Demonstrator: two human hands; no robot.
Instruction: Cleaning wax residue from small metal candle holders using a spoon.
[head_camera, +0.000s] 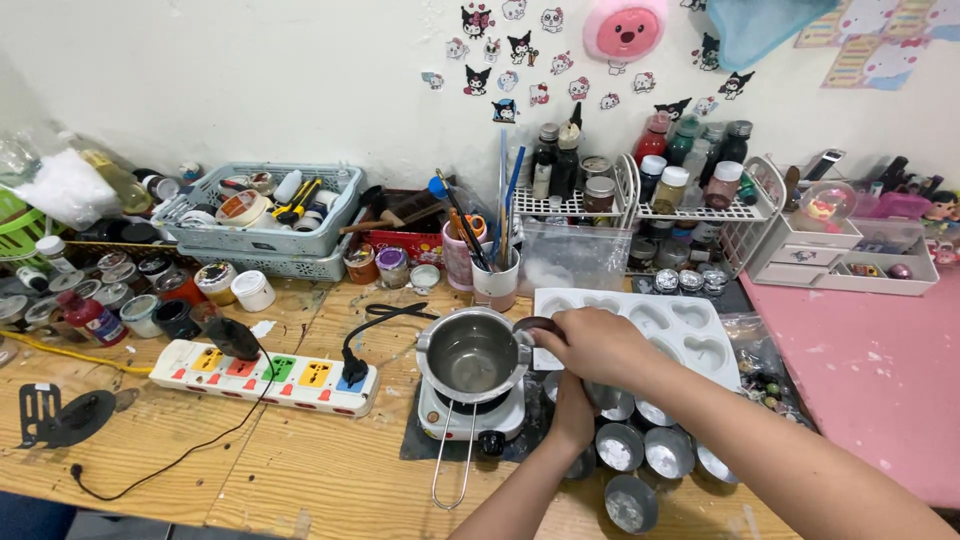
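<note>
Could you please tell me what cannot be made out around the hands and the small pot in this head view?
- Left hand: its fingers are hidden under the right hand, so its grip is unclear.
- What the right hand holds: only a dark curved edge shows.
- Small tins: some are covered by both forearms.
- Steel pot: its contents are too dim to tell.
- Heart mould: its near edge is hidden by the right hand.
</note>
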